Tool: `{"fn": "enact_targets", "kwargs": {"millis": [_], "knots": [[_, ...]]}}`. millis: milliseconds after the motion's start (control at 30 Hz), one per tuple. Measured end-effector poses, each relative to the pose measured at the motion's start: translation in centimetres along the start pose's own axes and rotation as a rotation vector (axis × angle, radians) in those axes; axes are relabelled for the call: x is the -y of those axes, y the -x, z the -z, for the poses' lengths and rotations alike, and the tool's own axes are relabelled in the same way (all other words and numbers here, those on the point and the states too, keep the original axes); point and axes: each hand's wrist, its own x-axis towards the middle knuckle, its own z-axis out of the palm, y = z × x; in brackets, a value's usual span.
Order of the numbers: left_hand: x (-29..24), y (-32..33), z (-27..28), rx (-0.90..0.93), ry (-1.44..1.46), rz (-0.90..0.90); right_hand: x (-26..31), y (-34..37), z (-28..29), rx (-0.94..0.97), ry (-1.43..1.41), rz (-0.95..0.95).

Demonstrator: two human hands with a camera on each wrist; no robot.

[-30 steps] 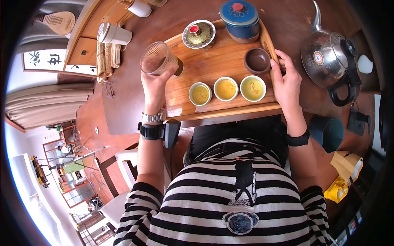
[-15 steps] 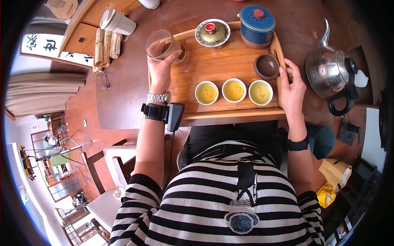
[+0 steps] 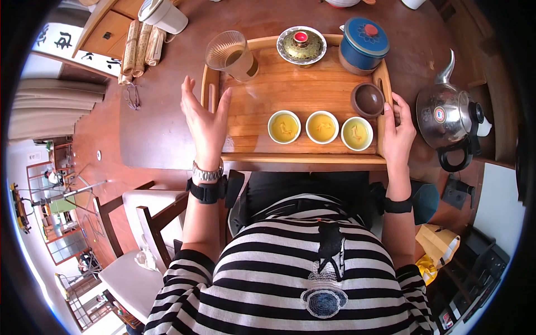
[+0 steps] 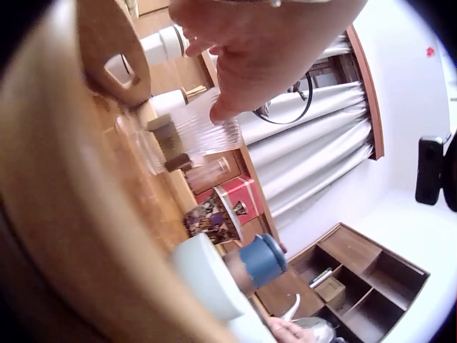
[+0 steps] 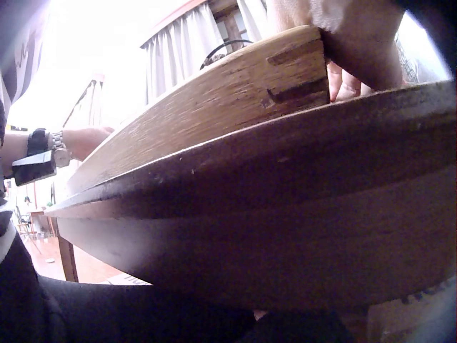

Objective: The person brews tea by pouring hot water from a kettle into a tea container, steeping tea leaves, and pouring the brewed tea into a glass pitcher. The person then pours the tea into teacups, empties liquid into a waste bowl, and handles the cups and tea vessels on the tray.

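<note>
A wooden tray (image 3: 290, 157) lies at the table's near edge in the head view. Three white cups of yellow tea (image 3: 284, 127) stand in a row along its near side. A ribbed glass pitcher (image 3: 237, 58) stands in its far left corner. My left hand (image 3: 207, 125), thumb and fingers spread, is beside the tray's left end and holds nothing. At the right end my right hand (image 3: 398, 134) grips the tray's side, with a small brown cup (image 3: 368, 100) just inside. A patterned lidded bowl (image 3: 301, 46) and a blue lidded jar (image 3: 364, 46) are at the far side.
A steel kettle (image 3: 446, 114) stands on the table right of the tray. Rolled bamboo mats (image 3: 139, 49) and a white lidded cup (image 3: 163, 17) are at the back left. Glasses (image 3: 132, 97) lie near the table's left edge. A chair (image 3: 153, 215) stands at the lower left.
My left hand has let go of the glass pitcher, which now stands on the tray, and has drawn back toward the body with its fingers spread. My right hand stays at the tray's right end.
</note>
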Motion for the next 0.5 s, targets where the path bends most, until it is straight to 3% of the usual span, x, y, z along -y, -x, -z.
{"fn": "enact_targets", "kwargs": {"millis": [33,100,167,500], "knots": [[0.4,0.7,0.0,-0.026,-0.248,-0.087,0.0,0.0,0.0,0.008,0.008,0.007],[1.4,2.2,-0.4,-0.002,-0.298,-0.020,-0.2,0.0,0.0,-0.001,-0.002,-0.001],[2.1,3.3,-1.0,0.094,-0.596,-0.018,-0.4,0.0,0.0,0.011,0.000,0.004],[1.3,3.3,-1.2,0.067,-0.575,0.049,0.4,-0.1,0.2,0.061,0.071,0.007]]}}
